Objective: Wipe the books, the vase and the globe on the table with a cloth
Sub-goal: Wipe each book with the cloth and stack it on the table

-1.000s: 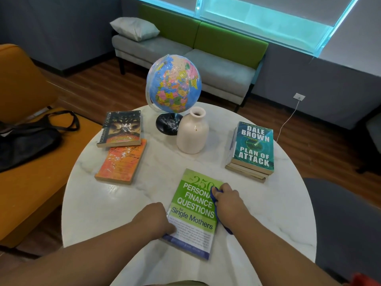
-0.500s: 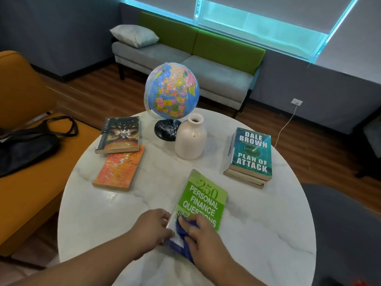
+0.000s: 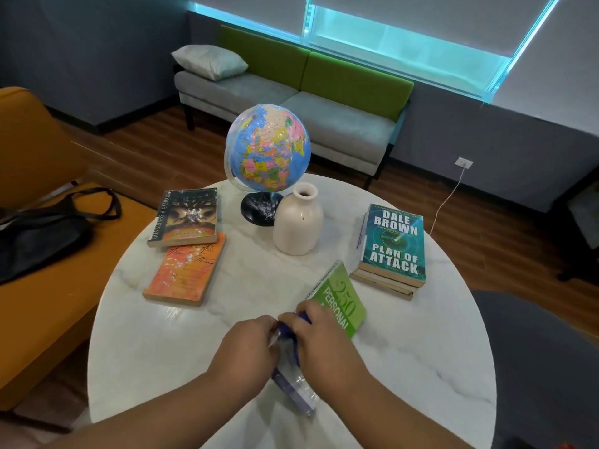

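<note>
Your left hand (image 3: pixel 246 348) grips the edge of the green finance book (image 3: pixel 340 303), tipped up near the table's (image 3: pixel 162 335) front, and your right hand (image 3: pixel 324 345) clutches the blue cloth (image 3: pixel 293 322) on its cover: a hard swipe could wrench it free.

Single head-worn wide-angle view is looking forward and down across the round worktop (image 3: pixel 162 335) from close above its near edge, taking in the sofa (image 3: pixel 324 124) and window (image 3: pixel 405 50) beyond.

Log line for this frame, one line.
phase: wiping green paperback book | right hand: holds blue cloth on cover | left hand: grips book's left edge
</note>
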